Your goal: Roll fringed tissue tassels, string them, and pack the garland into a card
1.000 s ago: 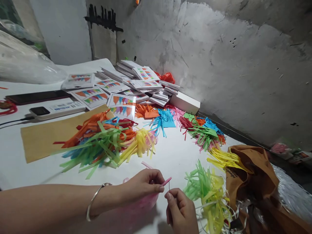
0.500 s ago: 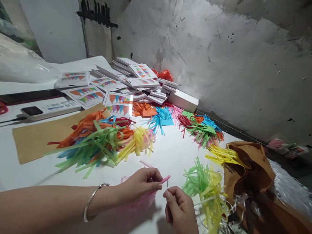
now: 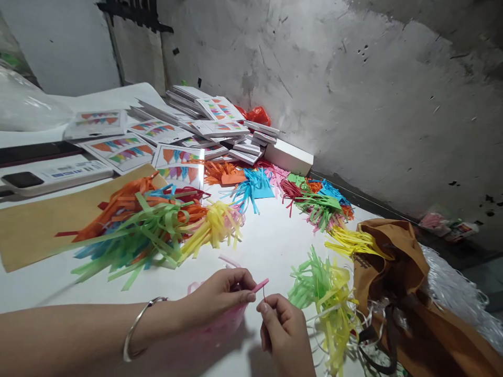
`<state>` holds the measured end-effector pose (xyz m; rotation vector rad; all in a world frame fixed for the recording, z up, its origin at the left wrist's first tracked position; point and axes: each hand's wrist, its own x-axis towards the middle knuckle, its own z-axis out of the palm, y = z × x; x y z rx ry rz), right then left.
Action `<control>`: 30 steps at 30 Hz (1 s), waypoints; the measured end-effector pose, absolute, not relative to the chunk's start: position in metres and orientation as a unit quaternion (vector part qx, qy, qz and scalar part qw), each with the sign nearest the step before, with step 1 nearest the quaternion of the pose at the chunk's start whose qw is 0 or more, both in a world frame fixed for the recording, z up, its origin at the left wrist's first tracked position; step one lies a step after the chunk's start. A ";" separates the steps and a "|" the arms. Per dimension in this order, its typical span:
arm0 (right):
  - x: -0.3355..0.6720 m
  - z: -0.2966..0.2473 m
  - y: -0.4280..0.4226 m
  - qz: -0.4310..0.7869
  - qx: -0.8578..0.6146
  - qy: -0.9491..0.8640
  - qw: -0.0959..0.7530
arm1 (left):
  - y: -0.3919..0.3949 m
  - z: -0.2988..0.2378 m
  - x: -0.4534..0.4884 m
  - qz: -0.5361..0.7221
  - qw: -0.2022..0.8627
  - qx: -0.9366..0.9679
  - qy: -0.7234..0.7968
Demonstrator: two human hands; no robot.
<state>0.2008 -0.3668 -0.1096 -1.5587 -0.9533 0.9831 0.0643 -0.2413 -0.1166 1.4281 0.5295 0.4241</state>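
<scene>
Near the front of the white table, my left hand (image 3: 222,293) pinches a pink paper tassel (image 3: 260,285) between thumb and fingers. Its rolled tip pokes out to the right, and its pale strips hang below the hand, partly hidden by it. A thin dark red thread (image 3: 264,293) runs down from that tip. My right hand (image 3: 285,327) holds the thread's lower end between thumb and forefinger, just below and right of the tip. Beside the right hand lie green tassel strips (image 3: 311,283) and yellow tassel strips (image 3: 336,306).
On the left, a mixed heap of tassels (image 3: 157,225) lies over brown card (image 3: 29,230). Farther back are picture-printed packs (image 3: 220,109), a white box (image 3: 290,157) and a row of coloured tassels (image 3: 257,186) along the wall. A brown bag (image 3: 393,251) stands at right.
The camera view has shifted slightly, so the scene sits farther left. Both hands keep their hold on the pink tassel and the thread, with little movement between them.
</scene>
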 end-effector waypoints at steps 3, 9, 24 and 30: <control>0.201 -0.111 -0.367 0.423 -0.642 -0.385 0.511 | -0.241 -0.116 0.065 0.197 0.698 0.644 0.243; 0.202 -0.111 -0.366 0.427 -0.642 -0.389 0.505 | -0.240 -0.116 0.064 0.195 0.686 0.658 0.242; 0.213 -0.122 -0.364 0.523 -0.610 -0.359 0.476 | -0.239 -0.127 0.056 0.279 0.318 0.904 0.056; 0.209 -0.123 -0.362 0.553 -0.564 -0.321 0.522 | -0.241 -0.119 0.055 0.280 0.238 0.929 0.033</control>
